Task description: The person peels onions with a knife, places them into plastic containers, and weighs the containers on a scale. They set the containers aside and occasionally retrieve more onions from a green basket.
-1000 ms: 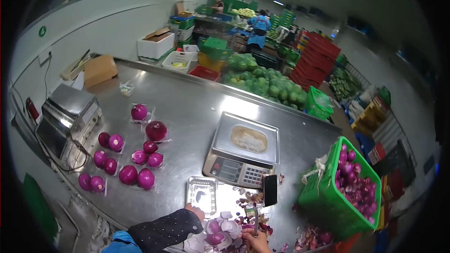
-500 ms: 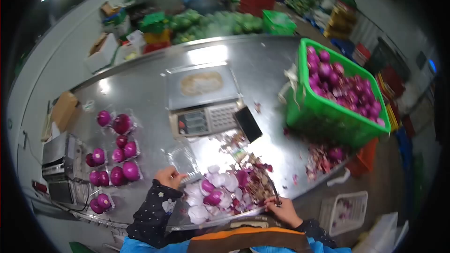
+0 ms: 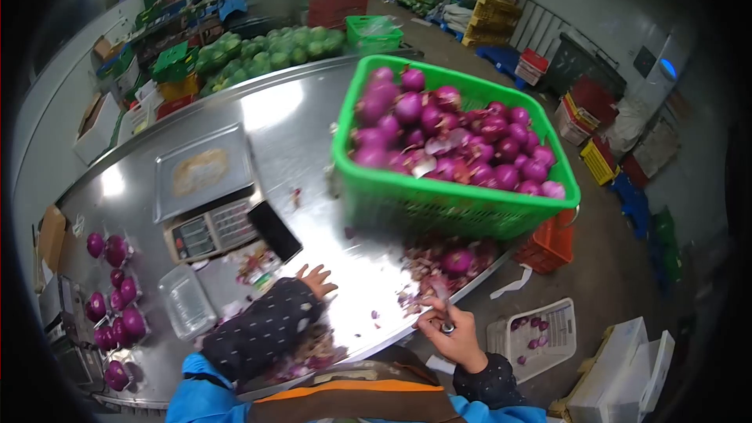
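Note:
My left hand (image 3: 317, 280) is open with fingers spread, above the steel table (image 3: 360, 274) and to the right of a black phone (image 3: 274, 231). Its sleeve covers much of the onion peelings (image 3: 313, 348) at the near edge. In my right hand (image 3: 458, 337) is a small knife (image 3: 447, 327), mostly hidden by the fingers. That hand is at the table edge, close to a heap of onion skins (image 3: 415, 274) with a purple onion (image 3: 457, 262) lying in it. Behind them stands a green crate (image 3: 439, 207) full of purple onions (image 3: 470, 149).
A weighing scale (image 3: 200, 180) stands left of centre, with a clear plastic tray (image 3: 188, 301) nearer me. Packed onions (image 3: 121, 321) line the far left. On the floor to the right are a white basket (image 3: 560, 345) and an orange crate (image 3: 548, 243).
My view has turned right. My left hand has left the clear tray and reaches rightward with fingers spread. My right hand, still holding the knife, has moved toward the skins by the green crate.

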`<action>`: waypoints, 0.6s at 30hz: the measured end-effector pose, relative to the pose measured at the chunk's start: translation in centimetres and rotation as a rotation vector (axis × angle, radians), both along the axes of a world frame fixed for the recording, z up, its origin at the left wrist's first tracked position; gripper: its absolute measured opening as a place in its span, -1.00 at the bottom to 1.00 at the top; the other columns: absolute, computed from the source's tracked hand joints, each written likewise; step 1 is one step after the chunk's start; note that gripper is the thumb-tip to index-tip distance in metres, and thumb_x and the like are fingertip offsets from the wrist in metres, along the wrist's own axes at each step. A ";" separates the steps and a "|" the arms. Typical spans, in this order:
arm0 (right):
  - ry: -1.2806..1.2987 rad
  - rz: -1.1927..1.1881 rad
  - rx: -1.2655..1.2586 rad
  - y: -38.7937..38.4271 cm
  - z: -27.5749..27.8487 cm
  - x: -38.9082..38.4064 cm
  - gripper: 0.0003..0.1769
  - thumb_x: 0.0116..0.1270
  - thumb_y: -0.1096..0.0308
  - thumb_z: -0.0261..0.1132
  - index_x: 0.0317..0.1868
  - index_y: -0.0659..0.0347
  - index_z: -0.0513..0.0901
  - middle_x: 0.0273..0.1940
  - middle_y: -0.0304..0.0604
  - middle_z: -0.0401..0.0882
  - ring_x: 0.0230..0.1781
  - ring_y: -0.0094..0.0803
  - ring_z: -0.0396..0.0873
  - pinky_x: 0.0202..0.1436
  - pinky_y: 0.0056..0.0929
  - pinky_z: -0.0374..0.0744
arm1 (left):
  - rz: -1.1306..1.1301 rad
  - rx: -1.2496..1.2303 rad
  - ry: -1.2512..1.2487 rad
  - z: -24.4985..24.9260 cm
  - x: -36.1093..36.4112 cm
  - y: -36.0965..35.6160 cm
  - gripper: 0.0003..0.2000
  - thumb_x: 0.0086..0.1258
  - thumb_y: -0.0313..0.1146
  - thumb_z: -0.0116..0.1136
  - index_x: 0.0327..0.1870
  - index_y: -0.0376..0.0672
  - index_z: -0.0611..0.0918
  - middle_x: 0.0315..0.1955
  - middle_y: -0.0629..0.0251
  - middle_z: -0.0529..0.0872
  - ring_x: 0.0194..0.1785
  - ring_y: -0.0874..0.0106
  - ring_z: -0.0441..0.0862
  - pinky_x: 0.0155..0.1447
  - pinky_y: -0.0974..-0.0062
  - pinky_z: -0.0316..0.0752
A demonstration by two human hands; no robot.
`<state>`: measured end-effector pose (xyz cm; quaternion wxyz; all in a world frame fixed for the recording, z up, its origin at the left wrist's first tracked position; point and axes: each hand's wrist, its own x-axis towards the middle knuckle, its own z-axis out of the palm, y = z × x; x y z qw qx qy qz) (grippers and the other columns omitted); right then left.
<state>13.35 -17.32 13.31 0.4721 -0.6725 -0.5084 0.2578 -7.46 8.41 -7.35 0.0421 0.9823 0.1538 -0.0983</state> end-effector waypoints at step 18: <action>1.235 0.014 -0.183 -7.0 -10.6 16.3 -0.71 0.42 0.49 0.05 0.03 0.52 0.51 -0.39 0.03 0.58 -0.67 -0.63 0.33 -0.57 -0.61 0.35 | -0.353 -0.302 -0.481 30.8 43.1 -5.0 -0.51 0.08 -0.38 0.24 0.12 -0.03 0.50 -0.01 0.15 0.54 -0.06 0.24 0.57 -0.02 0.29 0.50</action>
